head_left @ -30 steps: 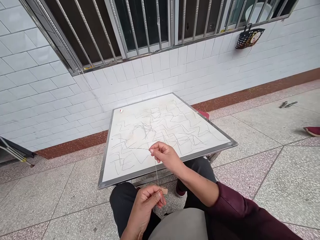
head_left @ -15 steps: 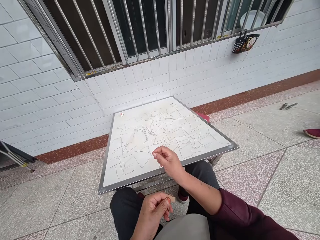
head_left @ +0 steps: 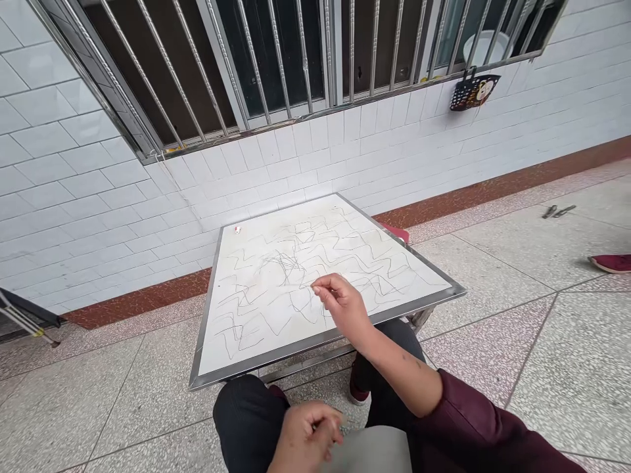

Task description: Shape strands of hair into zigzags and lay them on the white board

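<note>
My right hand [head_left: 340,305] is above the near part of a white-topped table [head_left: 276,345], with thumb and forefinger pinched on a thin strand that looks like wire or thread. Only a faint piece of the strand shows left of the fingertips. My left hand [head_left: 305,433] is low over my lap, fingers curled and smeared by motion. A small tan piece shows faintly at its fingertips. Many thin dark strands [head_left: 286,263], bent in zigzags, lie across the tabletop, with a denser tangle left of the middle.
Grey metal trim [head_left: 325,338] edges the table, which stands against a white tiled wall [head_left: 276,157]. A small red and white object [head_left: 237,230] lies in its far left corner. Barred windows and a dark dotted basket [head_left: 473,92] are above. A red shoe [head_left: 611,263] is at the right.
My left hand has moved down, away from the table. My right hand has moved slightly up and right. The strand that stretched between both hands no longer shows there.
</note>
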The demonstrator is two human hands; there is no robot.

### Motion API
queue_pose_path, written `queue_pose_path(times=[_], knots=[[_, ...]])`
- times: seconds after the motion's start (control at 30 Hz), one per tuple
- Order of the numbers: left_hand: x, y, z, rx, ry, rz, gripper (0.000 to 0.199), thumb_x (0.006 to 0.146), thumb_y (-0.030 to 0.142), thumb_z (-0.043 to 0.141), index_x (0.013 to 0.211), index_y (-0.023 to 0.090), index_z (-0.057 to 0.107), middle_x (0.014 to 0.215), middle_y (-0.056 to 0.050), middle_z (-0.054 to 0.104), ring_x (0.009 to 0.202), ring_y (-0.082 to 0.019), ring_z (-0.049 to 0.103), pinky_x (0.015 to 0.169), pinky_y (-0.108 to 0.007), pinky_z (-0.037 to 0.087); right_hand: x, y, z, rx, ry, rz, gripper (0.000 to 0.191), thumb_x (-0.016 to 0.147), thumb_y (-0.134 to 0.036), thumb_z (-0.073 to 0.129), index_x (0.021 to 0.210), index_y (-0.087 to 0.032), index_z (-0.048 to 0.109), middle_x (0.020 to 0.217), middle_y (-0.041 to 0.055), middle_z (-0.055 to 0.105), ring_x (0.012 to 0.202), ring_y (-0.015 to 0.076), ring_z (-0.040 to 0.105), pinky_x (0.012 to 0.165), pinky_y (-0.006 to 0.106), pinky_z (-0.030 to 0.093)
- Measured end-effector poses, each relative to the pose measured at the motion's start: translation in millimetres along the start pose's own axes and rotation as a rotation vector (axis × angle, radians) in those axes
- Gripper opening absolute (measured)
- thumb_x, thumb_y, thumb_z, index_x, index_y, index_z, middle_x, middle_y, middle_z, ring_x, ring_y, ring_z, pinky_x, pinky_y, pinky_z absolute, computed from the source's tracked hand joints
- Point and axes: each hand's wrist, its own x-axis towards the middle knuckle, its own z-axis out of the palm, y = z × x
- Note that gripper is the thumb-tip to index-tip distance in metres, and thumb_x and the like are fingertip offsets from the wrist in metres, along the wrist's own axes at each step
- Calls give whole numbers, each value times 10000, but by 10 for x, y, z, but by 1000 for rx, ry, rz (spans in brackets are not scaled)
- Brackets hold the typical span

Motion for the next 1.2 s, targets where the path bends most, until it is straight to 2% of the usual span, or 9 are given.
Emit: queue_pose_path(times=[0.07,0.13,0.2,0.3,0.43,0.57,0.67,0.93,1.2], knots=[[-47,62,-217,11,316,97,454,769,576,627,894,163,768,721,-77,706,627,-205,615,517,-276,483,-9,-16,-51,-95,-116,-111,157,928,-335,559,872,-242,672,820,31,639,769,182,594,689,306,465],[-125,202,-447,89,682,192,423,845,539,583,1060,207,732,916,-78,741,813,-230,666,687,-317,535,-62,-34,-59,-151,-250,-197,179,951,-333,543,891,-251,690,827,37,660,795,187,605,719,316,471],[-198,393,-601,284,855,336,350,890,475,571,1117,245,706,1083,-70,724,956,-245,660,830,-365,519,-129,-56,-31,-166,-341,-261,196,967,-335,529,915,-251,698,840,46,674,819,193,607,735,325,475],[-208,656,-628,670,766,523,289,909,381,588,1152,273,701,1105,-59,723,1027,-259,636,904,-412,486,-202,-97,33,-148,-413,-328,213,977,-340,514,932,-248,701,847,56,680,829,202,598,750,340,481],[-75,787,-497,901,683,695,277,962,247,508,1165,260,697,944,-36,758,842,-210,673,790,-373,510,-245,-153,79,-131,-443,-346,197,977,-330,513,950,-251,691,849,48,683,809,191,596,737,327,485],[-12,771,-456,850,725,687,263,957,226,522,1151,241,698,989,-27,760,858,-192,691,787,-333,528,-278,-204,66,-194,-414,-329,121,949,-262,546,979,-238,660,838,41,660,792,181,588,710,303,475],[-15,773,-466,832,736,655,239,953,254,527,1090,230,720,999,-31,761,885,-199,698,811,-333,535,-299,-239,65,-248,-372,-341,124,930,-193,522,920,-224,642,790,37,627,754,173,568,663,288,453],[63,823,-445,1031,713,603,271,978,267,450,1027,217,712,810,-34,727,745,-200,655,648,-300,478,-320,-239,143,-347,-305,-349,154,916,-193,492,856,-226,630,731,25,592,677,156,535,611,273,428],[84,859,-376,1065,736,617,253,974,248,444,931,216,691,761,-22,700,727,-196,638,640,-290,434,-356,-240,141,-396,-271,-324,136,890,-175,509,792,-218,593,707,10,595,637,138,536,564,253,395]])
